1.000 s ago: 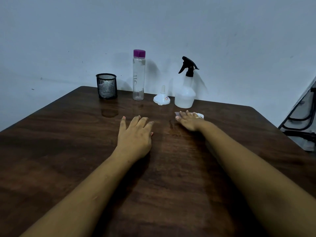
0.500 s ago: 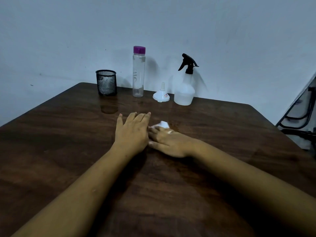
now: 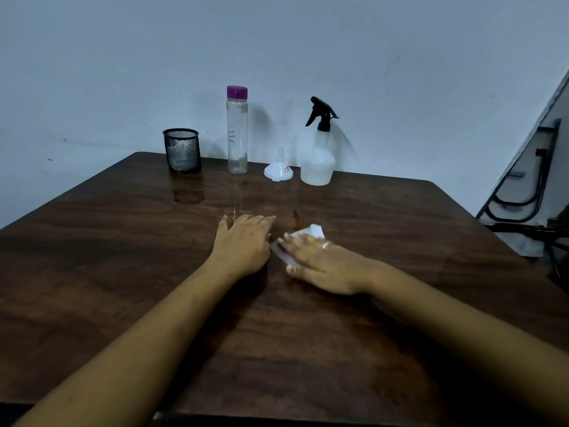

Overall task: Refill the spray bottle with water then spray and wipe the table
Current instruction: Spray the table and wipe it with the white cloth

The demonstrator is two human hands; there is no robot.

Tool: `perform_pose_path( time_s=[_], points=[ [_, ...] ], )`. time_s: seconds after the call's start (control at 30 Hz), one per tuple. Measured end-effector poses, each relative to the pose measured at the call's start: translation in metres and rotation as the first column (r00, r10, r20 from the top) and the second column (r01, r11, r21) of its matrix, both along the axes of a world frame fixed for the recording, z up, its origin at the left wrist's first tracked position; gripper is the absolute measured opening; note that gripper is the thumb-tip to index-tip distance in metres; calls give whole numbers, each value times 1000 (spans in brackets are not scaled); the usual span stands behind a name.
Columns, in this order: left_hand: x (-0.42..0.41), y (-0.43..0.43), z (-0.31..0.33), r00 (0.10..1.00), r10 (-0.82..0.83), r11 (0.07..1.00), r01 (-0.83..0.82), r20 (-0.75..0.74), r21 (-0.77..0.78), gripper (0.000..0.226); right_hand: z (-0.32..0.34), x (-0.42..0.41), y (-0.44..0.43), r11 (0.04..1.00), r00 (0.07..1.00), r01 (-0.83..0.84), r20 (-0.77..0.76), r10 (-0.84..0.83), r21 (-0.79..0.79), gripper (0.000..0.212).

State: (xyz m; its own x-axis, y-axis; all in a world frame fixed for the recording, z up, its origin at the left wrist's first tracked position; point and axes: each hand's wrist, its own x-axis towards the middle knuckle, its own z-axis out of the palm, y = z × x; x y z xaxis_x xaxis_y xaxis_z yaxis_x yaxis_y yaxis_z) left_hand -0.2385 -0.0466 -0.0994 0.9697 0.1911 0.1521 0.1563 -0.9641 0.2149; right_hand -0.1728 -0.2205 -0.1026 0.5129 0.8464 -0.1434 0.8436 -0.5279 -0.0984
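- Two hands were down on the table point(image 3: 400, 248). Your right hand point(image 3: 323, 263) lay flat with straight fingers, pressing a white wipe point(image 3: 312, 233) onto the wood rather than clutching it.
- Your left hand point(image 3: 243, 241) rested palm-down just beside it, fingers straight and holding nothing.
- The step looked like the wiping, and a flat palm suited it, since even pressure holds the whole wipe against the surface.
- A corner of the wipe stuck out beyond your fingers. Spreading them wider would have stopped it bunching or folding under.
- A dark streak point(image 3: 296, 217) showed just beyond the wipe. It was possibly leftover water, though the dim light made that hard to confirm, and it deserved the next pass.
- Your left hand sat in the wipe's leftward path, so lifting it clear would have opened that patch.
- The spray bottle point(image 3: 317, 163) stood upright at the far edge, beside the funnel point(image 3: 278, 173) and the clear bottle point(image 3: 237, 131). All three were well apart from your hands, and long strokes needed to stop short of them.
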Motion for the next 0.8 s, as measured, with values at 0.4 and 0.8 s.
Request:
perform_pose_path(
  time_s=[0.4, 0.8],
  points=[
    [-1, -33, 27, 983, -145, 986, 133, -116, -100, 46, -1, 63, -55, 930, 930, 368, 1, -368, -2, 69],
    [0, -42, 20, 979, -157, 980, 138, -132, -141, 47, 7, 33, -102, 958, 952, 284, -111, -286, -30, 64]
  ],
)
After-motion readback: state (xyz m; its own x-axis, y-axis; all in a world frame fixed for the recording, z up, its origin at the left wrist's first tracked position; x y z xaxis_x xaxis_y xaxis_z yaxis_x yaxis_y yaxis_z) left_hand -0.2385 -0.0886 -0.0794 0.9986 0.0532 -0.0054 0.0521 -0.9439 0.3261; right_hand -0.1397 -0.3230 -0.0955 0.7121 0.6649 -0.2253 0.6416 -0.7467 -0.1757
